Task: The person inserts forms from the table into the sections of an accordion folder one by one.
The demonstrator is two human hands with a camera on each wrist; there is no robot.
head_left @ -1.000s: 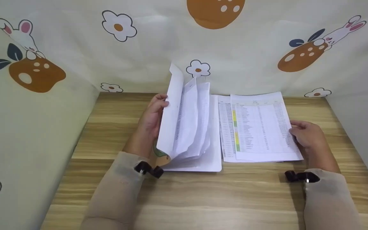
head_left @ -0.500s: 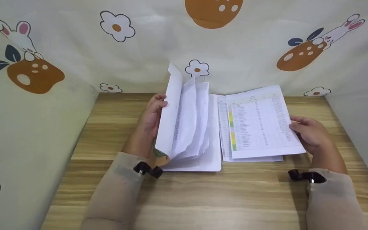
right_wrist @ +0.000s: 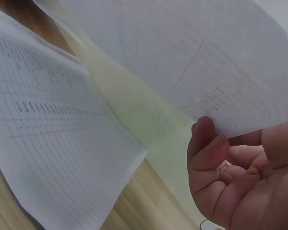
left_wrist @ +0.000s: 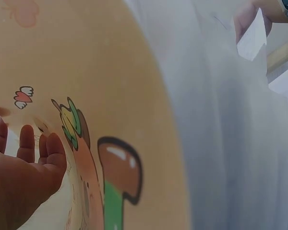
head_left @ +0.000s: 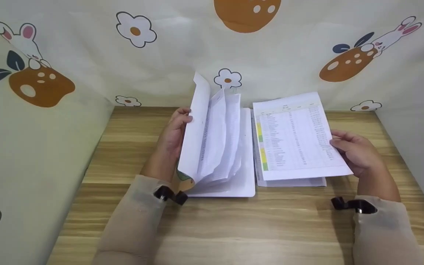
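Note:
My left hand (head_left: 173, 134) holds up the cover of a folder (head_left: 248, 184), thumb on the white inner side. Loose printed papers (head_left: 217, 136) stand fanned inside it. The left wrist view shows the tan outer cover (left_wrist: 134, 72) with cartoon prints, and the fingers (left_wrist: 26, 143) curving behind it. My right hand (head_left: 357, 152) pinches the right edge of a printed sheet (head_left: 293, 136) that has a yellow and green strip down its left side. In the right wrist view this sheet (right_wrist: 149, 52) is raised and bowed, apart from another printed sheet (right_wrist: 53, 129) below.
The wooden table (head_left: 263, 228) carries the folder and papers side by side. Beneath the raised sheet lies a lower sheet (head_left: 296, 182). A patterned cloth wall (head_left: 182, 48) stands close behind the table's far edge and along both sides.
The right hand has lifted the printed sheet off the one below and moved it up and leftward, towards the folder. My left hand and the folder cover stay in place.

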